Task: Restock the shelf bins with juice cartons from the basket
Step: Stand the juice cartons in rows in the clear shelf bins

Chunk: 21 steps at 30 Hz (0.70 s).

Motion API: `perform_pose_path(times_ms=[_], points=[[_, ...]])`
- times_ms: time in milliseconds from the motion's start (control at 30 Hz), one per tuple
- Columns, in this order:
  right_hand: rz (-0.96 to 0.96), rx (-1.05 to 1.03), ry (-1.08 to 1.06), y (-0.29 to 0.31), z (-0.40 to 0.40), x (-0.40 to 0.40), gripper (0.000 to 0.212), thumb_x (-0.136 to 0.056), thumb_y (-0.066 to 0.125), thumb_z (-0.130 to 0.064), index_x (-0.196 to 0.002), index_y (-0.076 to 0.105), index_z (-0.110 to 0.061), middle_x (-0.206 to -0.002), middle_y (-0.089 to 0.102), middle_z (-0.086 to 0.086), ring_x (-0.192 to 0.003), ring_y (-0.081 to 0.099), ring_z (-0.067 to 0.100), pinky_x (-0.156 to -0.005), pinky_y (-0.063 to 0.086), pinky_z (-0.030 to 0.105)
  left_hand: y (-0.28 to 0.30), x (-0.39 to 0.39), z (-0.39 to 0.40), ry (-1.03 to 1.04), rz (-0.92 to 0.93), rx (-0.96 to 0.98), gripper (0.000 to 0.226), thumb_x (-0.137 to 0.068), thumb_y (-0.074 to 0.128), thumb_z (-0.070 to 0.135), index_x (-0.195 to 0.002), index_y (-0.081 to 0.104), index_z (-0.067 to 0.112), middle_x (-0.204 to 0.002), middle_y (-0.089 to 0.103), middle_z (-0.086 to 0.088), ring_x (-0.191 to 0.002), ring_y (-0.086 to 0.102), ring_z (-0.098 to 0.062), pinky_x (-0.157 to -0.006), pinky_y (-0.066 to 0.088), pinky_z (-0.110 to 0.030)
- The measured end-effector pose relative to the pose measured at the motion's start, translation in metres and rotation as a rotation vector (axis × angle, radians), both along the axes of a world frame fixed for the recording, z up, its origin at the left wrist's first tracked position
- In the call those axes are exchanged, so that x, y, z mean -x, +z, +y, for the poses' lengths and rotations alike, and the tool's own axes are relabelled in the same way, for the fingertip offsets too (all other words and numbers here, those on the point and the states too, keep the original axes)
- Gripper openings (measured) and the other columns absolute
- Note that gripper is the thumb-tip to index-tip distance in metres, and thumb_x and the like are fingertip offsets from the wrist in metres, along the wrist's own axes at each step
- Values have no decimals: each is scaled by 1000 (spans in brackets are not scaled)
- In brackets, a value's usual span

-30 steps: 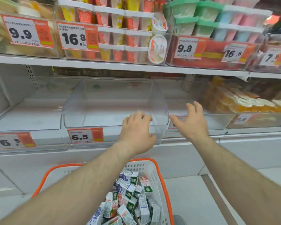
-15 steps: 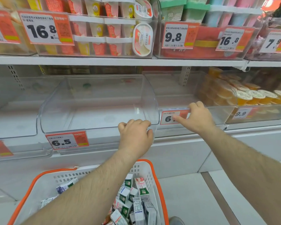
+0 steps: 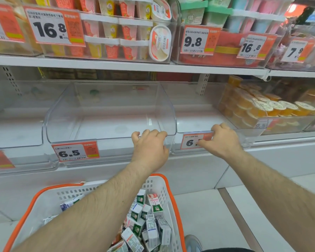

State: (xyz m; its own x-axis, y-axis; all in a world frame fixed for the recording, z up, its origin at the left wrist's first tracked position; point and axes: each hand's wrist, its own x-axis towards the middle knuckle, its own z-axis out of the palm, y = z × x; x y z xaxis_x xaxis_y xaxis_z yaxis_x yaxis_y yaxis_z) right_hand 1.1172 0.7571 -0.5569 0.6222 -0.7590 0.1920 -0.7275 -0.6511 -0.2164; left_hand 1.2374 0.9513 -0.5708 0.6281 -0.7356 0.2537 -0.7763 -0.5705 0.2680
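Observation:
Two clear plastic shelf bins stand side by side on the lower shelf, both with nothing inside. My left hand [image 3: 150, 146] grips the front lip of the middle bin [image 3: 105, 113], fingers curled over its edge. My right hand [image 3: 220, 140] grips the front lip of the bin to its right [image 3: 195, 115], partly covering its 6.5 price tag. Below my arms, a white basket with an orange rim [image 3: 44, 197] holds several small juice cartons [image 3: 149, 224] in a loose heap.
Another bare clear bin [image 3: 15, 128] sits at the left. A bin of orange jelly cups [image 3: 262, 108] stands at the right. The upper shelf [image 3: 116, 63] holds bins of packaged desserts with price tags. White floor [image 3: 216, 215] lies right of the basket.
Both hands went from open and reaching to curled over the front lips of the two bins. The view has shifted right and closer to the shelf.

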Motion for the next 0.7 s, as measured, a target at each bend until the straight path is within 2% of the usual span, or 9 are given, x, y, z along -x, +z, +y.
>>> perform_pose_path(times_ms=[100, 300, 367, 433, 500, 567, 633, 700], points=[[36, -17, -27, 3, 3, 6, 56, -74, 67, -49, -116, 58, -13, -110, 52, 6, -107, 54, 32, -93, 48, 39, 2, 2, 2, -15, 8, -27, 45, -93, 43, 25, -138, 43, 29, -130, 51, 7, -122, 41, -18, -112, 12, -49], [45, -80, -62, 14, 16, 7, 54, -75, 67, -39, -120, 55, -11, -116, 49, 8, -108, 53, 30, -92, 50, 40, 5, 3, 10, -54, -14, -73, 60, -93, 46, 27, -150, 27, 27, -145, 41, 5, -134, 33, -19, -117, 3, -49], [30, 14, -58, 22, 30, 6, 56, -76, 69, -36, -123, 50, -11, -124, 43, 9, -109, 52, 31, -91, 49, 40, 6, 5, 14, -77, -18, -77, 67, -94, 47, 28, -154, 18, 25, -153, 31, 4, -142, 23, -19, -119, -4, -47], [-67, 117, -31, 32, 54, 4, 58, -75, 71, -29, -124, 46, -11, -132, 36, 9, -106, 53, 32, -88, 48, 40, 4, 9, 19, -94, -22, -56, 72, -93, 49, 29, -155, 13, 24, -159, 20, 2, -147, 11, -19, -119, -10, -47], [-169, 156, 73, 37, 87, 1, 58, -75, 71, -25, -127, 47, -12, -135, 34, 8, -102, 55, 32, -86, 48, 39, -1, 15, 29, -101, -31, 7, 72, -91, 50, 28, -154, 16, 24, -160, 17, 4, -148, 7, -18, -118, -11, -47], [-202, 158, 218, 31, 121, -4, 55, -75, 69, -24, -127, 52, -13, -134, 38, 8, -101, 57, 31, -85, 48, 38, -8, 21, 42, -98, -42, 103, 67, -89, 53, 27, -151, 27, 25, -155, 26, 6, -144, 16, -16, -117, -6, -46], [-172, 78, 344, 18, 149, -10, 53, -77, 67, -25, -126, 53, -15, -132, 41, 5, -102, 57, 28, -84, 46, 35, -15, 20, 61, -98, -13, 154, 60, -88, 55, 29, -145, 38, 26, -145, 39, 7, -136, 28, -15, -116, 4, -44], [-80, -14, 455, 4, 169, -17, 50, -81, 65, -28, -128, 52, -18, -130, 43, 2, -109, 55, 24, -85, 43, 31, -19, 14, 84, -110, 61, 116, 52, -89, 54, 31, -140, 44, 28, -138, 47, 10, -131, 36, -13, -113, 12, -39]])
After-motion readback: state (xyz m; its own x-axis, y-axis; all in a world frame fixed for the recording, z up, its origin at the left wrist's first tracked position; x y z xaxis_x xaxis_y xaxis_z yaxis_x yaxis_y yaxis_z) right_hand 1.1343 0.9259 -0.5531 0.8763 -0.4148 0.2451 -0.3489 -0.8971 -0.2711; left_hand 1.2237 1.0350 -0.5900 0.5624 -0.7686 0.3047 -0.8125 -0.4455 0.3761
